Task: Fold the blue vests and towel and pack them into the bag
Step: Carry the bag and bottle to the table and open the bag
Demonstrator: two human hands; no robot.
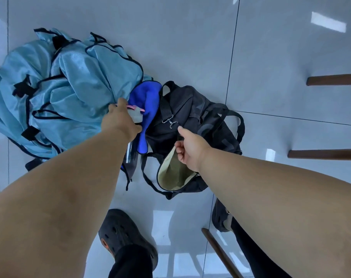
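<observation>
The left hand (121,119) holds a small clear thing (137,115) beside the vests (60,87). The right hand (190,151) pinches the bag (200,117) rim, mouth open below.

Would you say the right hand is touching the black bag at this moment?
Touching. The head view shows the right hand with its fingers curled round the edge of the black bag at its opening, pulling the beige lining into sight.
</observation>
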